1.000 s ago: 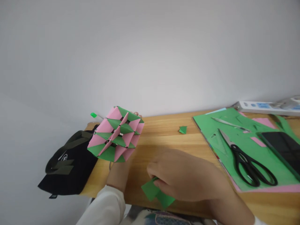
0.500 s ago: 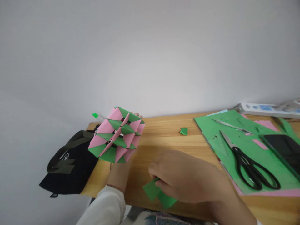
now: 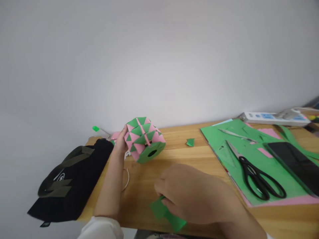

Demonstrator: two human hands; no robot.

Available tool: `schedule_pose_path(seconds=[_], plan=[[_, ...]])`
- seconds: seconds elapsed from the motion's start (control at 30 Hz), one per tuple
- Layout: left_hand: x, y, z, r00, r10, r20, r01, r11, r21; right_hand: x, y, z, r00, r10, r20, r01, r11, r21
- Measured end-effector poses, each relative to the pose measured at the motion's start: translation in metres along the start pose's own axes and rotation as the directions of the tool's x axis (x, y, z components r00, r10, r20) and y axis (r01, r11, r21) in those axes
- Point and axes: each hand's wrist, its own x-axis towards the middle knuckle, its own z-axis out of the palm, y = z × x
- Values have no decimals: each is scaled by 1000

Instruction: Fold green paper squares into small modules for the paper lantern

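My left hand (image 3: pixel 121 141) grips a pink and green paper lantern (image 3: pixel 143 137) from its left side, raised above the back of the table. A flat green end of the lantern, with a dark round hole in it, tilts toward me. Closer to the table's front edge, my right hand (image 3: pixel 185 192) pinches a folded piece of green paper (image 3: pixel 171 217) between thumb and fingers. That hand hides part of the paper. Behind it, a small green paper scrap (image 3: pixel 190 142) lies on the wood.
Black-handled scissors (image 3: pixel 256 176), a phone (image 3: pixel 295 164) and a pen-like tool (image 3: pixel 236 135) rest on green sheets (image 3: pixel 225 146) at right. A power strip (image 3: pixel 271 118) runs along the wall. A black bag (image 3: pixel 82 176) lies at left, near a pale ring (image 3: pixel 128 181).
My left hand has turned the lantern, bringing its flat holed end into view, and it now sits slightly further right. My right hand keeps its pinch on the green paper. The view shifted slightly.
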Motion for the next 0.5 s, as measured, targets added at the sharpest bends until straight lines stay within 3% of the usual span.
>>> schedule_pose_path(seconds=[0.1,0.27,0.37,0.5], plan=[[12,-2,5,979,195,-65,-168,941,293,-3,-2,0,999,-9,-42,8,1000,-6],[14,-2,14,860,510,-8,-380,651,657,-6,-3,-3,999,35,-39,-35,999,4],[15,-9,20,790,609,71,-432,470,770,-7,-3,-4,998,22,-63,-22,1000,6],[18,-24,27,731,655,191,-467,277,840,-8,-4,-4,997,59,-59,-59,998,-6]])
